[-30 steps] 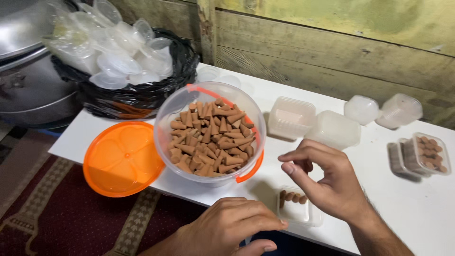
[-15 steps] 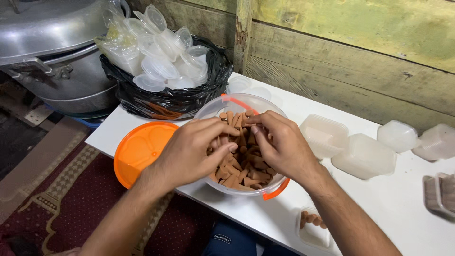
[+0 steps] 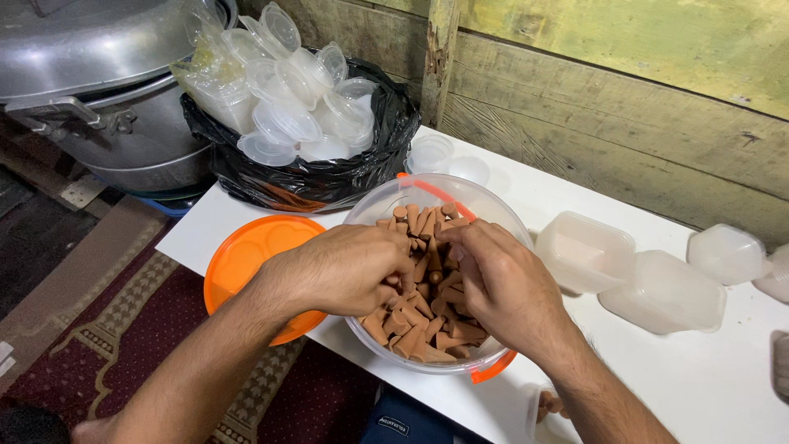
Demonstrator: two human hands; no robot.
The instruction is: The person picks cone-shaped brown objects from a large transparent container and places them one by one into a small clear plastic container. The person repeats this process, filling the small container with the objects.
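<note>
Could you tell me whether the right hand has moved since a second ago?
Yes. The right hand has gone from the table beside the tub into it, among the brown cones.

Two bare forearms — no sleeves, no rings.

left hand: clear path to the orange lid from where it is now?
Probably yes. The left hand is in the clear tub among the brown cone pieces, and the orange lid lies flat on the white table right beside the tub, under that forearm. Nothing sits on the lid.
</note>
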